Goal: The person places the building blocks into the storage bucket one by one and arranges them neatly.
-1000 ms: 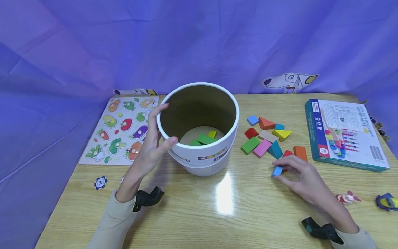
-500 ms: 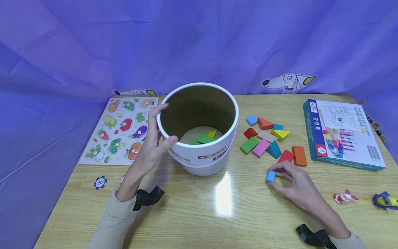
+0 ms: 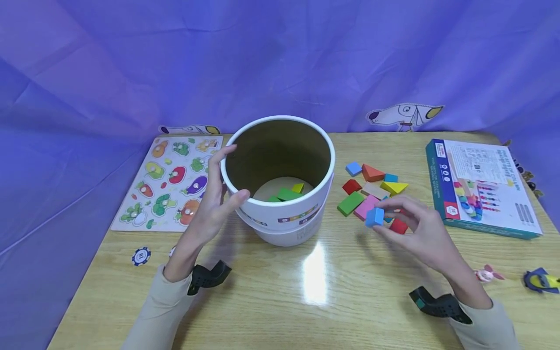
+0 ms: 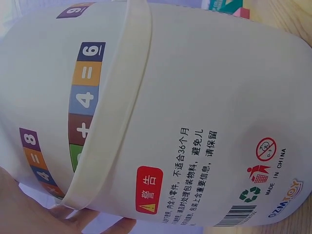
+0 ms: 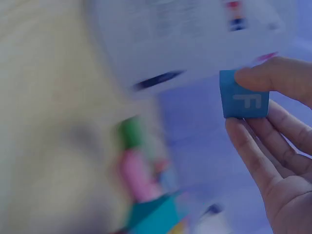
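Observation:
My right hand (image 3: 424, 236) pinches a small blue block (image 3: 374, 217) between thumb and fingertips, raised above the table. The right wrist view shows a pale letter F on the face of this blue block (image 5: 245, 101). My left hand (image 3: 207, 209) holds the side of a white bucket (image 3: 282, 239), its thumb and index finger at the rim. Inside lie green blocks (image 3: 288, 195) and a yellow block (image 3: 298, 187). In the left wrist view, fingers (image 4: 87, 220) lie against the bucket beside its pale handle band (image 4: 117, 117).
Colourful blocks, including a green one (image 3: 350, 203) and a yellow triangle (image 3: 395, 188), lie right of the bucket. A toy box (image 3: 490, 189) stands at the far right. Small figurines (image 3: 541, 281) sit nearer. On the left are a vegetable puzzle board (image 3: 168, 184) and a poker chip (image 3: 141, 256).
My right hand has lifted the blue block from beside the red and orange blocks and moved it up and left, in front of the pink block. The left hand stays at the bucket.

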Action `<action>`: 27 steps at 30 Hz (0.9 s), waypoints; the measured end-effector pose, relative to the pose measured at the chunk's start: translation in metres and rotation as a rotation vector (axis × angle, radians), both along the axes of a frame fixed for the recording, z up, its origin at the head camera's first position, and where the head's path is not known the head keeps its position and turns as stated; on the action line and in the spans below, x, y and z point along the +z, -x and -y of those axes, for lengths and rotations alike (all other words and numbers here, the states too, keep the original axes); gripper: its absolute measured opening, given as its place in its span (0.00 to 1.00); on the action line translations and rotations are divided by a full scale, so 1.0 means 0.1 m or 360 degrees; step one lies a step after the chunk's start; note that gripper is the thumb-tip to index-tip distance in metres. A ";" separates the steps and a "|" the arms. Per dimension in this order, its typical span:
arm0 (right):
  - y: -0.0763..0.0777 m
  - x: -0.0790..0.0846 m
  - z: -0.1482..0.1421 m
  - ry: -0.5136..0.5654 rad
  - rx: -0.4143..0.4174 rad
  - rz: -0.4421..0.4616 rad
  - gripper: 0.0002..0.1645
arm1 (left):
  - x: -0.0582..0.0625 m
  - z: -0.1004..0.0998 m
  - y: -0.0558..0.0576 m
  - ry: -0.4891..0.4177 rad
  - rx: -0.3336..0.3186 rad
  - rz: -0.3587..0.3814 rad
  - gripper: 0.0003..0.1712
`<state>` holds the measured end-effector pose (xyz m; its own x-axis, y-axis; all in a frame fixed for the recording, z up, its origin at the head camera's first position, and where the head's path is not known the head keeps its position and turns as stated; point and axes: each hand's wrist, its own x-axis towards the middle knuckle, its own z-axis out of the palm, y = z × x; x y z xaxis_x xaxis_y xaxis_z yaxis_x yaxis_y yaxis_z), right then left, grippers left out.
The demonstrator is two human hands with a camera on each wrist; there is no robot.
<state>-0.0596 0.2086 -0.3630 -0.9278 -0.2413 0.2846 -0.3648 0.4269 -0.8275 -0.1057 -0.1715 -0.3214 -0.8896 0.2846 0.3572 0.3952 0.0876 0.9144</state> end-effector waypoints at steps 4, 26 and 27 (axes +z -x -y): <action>0.18 0.38 0.17 0.0182 0.0090 -0.0194 0.29 | 0.00 0.01 -0.01 0.0007 0.0010 0.0010 0.46; 0.81 1.29 1.34 0.0283 0.0680 -0.0285 0.21 | 0.00 0.00 0.00 -0.0009 0.0004 0.0019 0.45; 0.82 1.29 1.35 0.0277 0.0682 -0.0283 0.21 | 0.00 0.00 0.00 -0.0012 0.0000 0.0016 0.45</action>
